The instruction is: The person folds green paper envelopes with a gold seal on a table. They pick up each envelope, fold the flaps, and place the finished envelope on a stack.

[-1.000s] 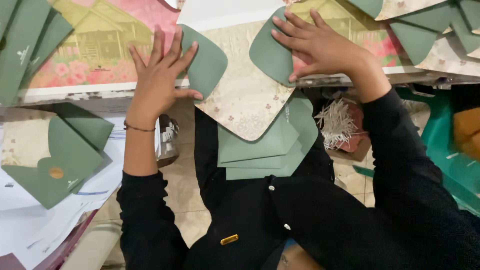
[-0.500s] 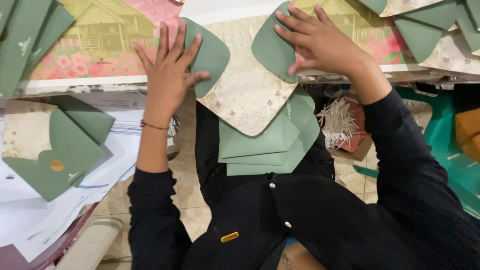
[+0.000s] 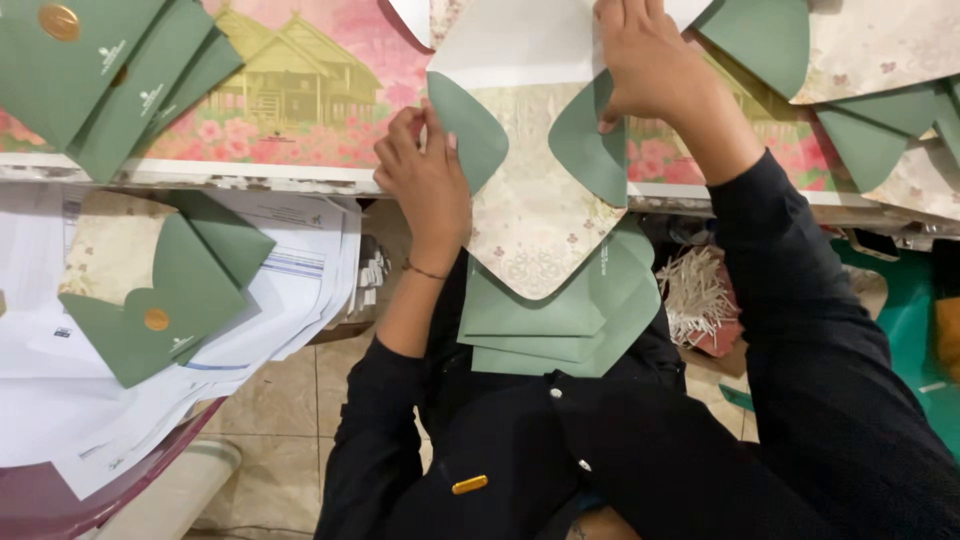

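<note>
An unfolded green envelope with a floral cream lining lies over the table edge, its point hanging toward my lap. My left hand pinches the envelope's left green flap. My right hand presses down on the right green flap, near a white sheet at the envelope's top. Several more green envelopes lie stacked on my lap beneath the open one.
The table has a pink cloth with a painted house. Closed green envelopes sit far left, open ones far right. On a side surface lie white papers and sealed envelopes. A bundle of pale strings lies right.
My left hand went from flat on the left flap to fingers curled, pinching the flap's edge. The right hand stays pressed on the right flap. The view shifted slightly.
</note>
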